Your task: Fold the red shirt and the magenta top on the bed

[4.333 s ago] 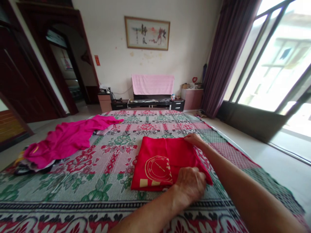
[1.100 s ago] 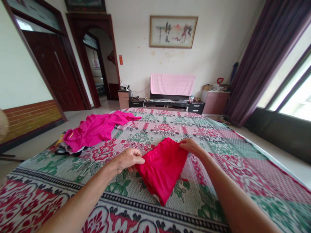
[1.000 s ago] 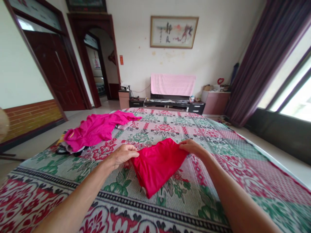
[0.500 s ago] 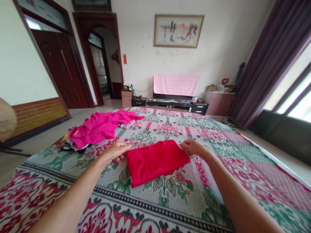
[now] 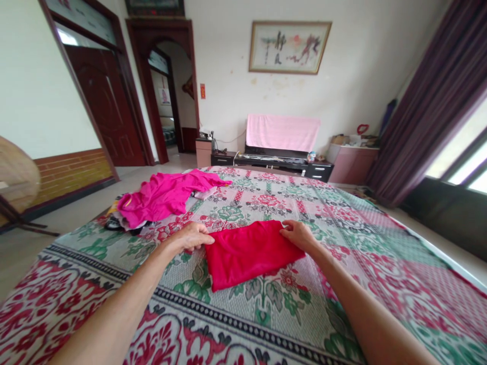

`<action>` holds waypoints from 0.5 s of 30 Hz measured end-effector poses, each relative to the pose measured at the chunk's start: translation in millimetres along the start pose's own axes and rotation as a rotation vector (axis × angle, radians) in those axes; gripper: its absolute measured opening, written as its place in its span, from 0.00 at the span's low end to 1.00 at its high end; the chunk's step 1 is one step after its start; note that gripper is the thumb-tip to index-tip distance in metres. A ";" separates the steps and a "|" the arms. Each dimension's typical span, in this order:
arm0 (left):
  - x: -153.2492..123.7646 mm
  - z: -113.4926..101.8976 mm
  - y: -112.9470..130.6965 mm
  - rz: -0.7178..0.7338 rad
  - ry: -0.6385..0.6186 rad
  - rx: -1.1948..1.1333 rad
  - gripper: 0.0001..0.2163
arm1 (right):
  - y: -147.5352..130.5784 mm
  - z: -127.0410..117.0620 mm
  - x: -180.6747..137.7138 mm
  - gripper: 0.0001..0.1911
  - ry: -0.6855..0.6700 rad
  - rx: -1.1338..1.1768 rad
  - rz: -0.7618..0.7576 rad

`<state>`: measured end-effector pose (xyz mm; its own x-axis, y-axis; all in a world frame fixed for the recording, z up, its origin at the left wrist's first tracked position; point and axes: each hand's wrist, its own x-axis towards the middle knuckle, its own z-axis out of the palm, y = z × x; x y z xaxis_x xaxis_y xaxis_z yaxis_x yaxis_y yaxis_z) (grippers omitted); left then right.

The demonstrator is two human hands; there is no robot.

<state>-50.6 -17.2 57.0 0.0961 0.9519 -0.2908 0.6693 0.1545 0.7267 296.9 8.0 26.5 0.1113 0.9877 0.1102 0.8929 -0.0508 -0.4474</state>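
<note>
A folded red garment (image 5: 249, 253) lies flat on the floral bedspread (image 5: 266, 314) in front of me. My left hand (image 5: 194, 236) pinches its far left corner, fingers curled on the cloth edge. My right hand (image 5: 297, 234) grips the far right corner, fingers bent onto the fabric. Both forearms reach in from the bottom of the view.
A loose magenta garment (image 5: 163, 195) lies on a small pile of clothes at the bed's far left edge. Beyond the bed stand a low TV stand with a pink cloth (image 5: 282, 133), a doorway (image 5: 171, 101) at left and dark curtains (image 5: 426, 111) at right.
The red garment went from a wide fold showing a clock print to a smaller plain rectangle. It was lifted by its far corners, laid flat, and both hands now hold those corners.
</note>
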 end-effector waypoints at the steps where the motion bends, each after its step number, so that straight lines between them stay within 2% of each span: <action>1: -0.7 -0.8 -0.3 0.019 -0.001 -0.045 0.12 | -0.1 0.1 0.1 0.20 -0.007 -0.010 0.007; 5: -1.5 -5.9 -2.3 0.083 -0.104 -0.217 0.13 | -2.2 1.0 0.2 0.14 0.006 -0.053 -0.010; 8: -1.3 -6.9 -2.6 0.074 -0.179 -0.280 0.14 | -6.3 1.5 -0.5 0.12 -0.015 -0.082 -0.046; 11: -1.9 -6.3 -1.9 0.059 -0.187 -0.308 0.17 | -11.6 1.3 -2.6 0.12 -0.030 -0.083 -0.044; 15: -2.4 -5.4 -1.7 0.054 -0.187 -0.362 0.18 | -17.9 -0.5 -7.3 0.12 0.072 -0.012 -0.032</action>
<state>-55.9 -18.3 59.8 0.2780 0.9021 -0.3302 0.3601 0.2208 0.9064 280.3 1.6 34.2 0.1134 0.9756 0.1881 0.9018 -0.0215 -0.4317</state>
